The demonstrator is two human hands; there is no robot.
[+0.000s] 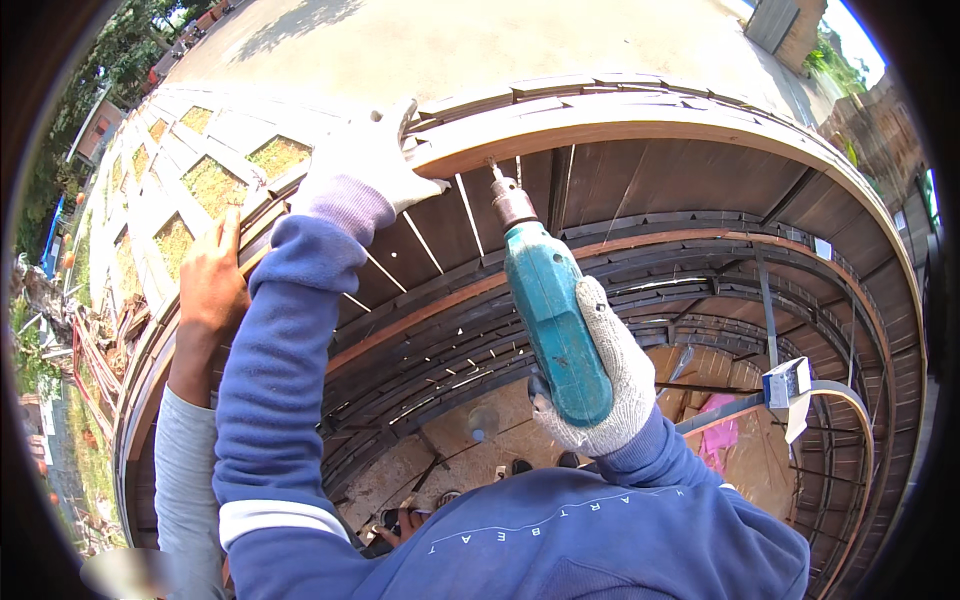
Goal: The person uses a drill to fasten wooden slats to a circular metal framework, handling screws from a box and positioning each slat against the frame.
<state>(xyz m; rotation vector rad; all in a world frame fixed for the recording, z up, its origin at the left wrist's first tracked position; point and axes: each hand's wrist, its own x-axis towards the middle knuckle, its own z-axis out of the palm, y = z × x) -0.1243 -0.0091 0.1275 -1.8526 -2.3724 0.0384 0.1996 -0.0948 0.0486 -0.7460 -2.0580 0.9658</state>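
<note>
My right hand [622, 375], in a white knit glove, is closed round a teal power drill [558, 318]. The drill points away from me, and its bit [493, 168] meets or nearly meets the inner side of a curved wooden strip [610, 131]. This strip runs along the top rim of a large round frame of dark slats [650, 180]. To the left of the bit, my gloved left hand [368, 160] straddles the rim, its fingers over the outside and its thumb on the inside, gripping the strip. Strong light washes out part of that glove.
Beside my left arm, another person's bare hand [215, 265] rests on the rim, below it a grey sleeve [186, 480]. Curved rails [690, 237] ring the inside at lower levels. A blue-and-white box [787, 382] sits at the right, near a pink sheet [718, 425]. Another hand [402, 525] shows low down.
</note>
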